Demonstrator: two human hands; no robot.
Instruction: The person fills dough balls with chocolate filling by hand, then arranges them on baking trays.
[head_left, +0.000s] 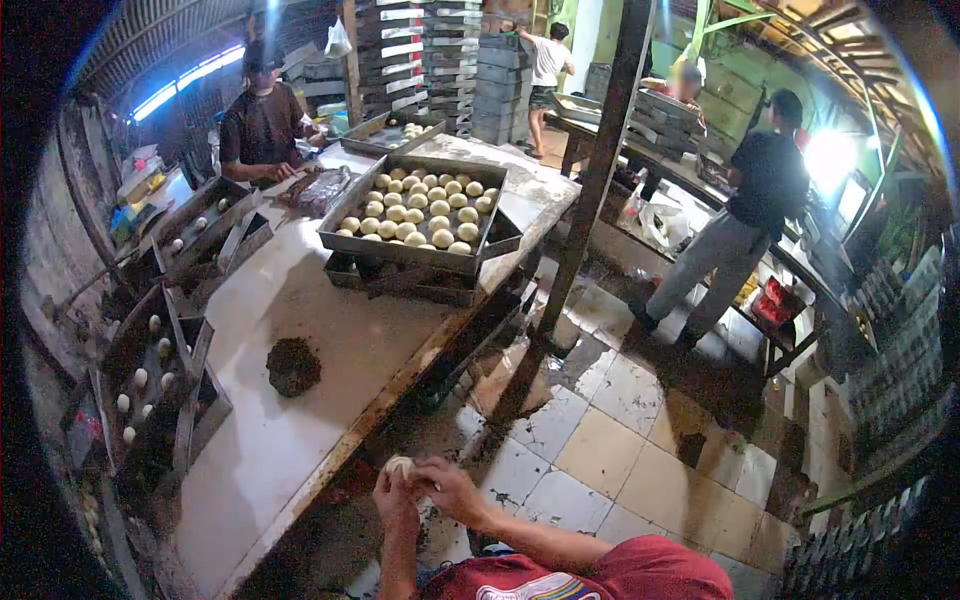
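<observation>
A small pale dough ball [400, 466] is pinched between my two hands, just off the table's front edge. My left hand [396, 502] holds it from the left and below, its fingers closed around it. From the right, my right hand [452, 490] presses its bent fingers against the same ball. On the table beyond lies a dark brown, crumbly lump [293, 366]. Farther back, a square metal tray [400, 255] holds many round dough balls [415, 212] and rests on other trays.
The long white table [250, 450] has a worn edge. Trays with a few dough balls [140, 378] line its left side. Across the table a person [265, 125] works with their hands. A post [600, 170] rises at the right; other people stand beyond it.
</observation>
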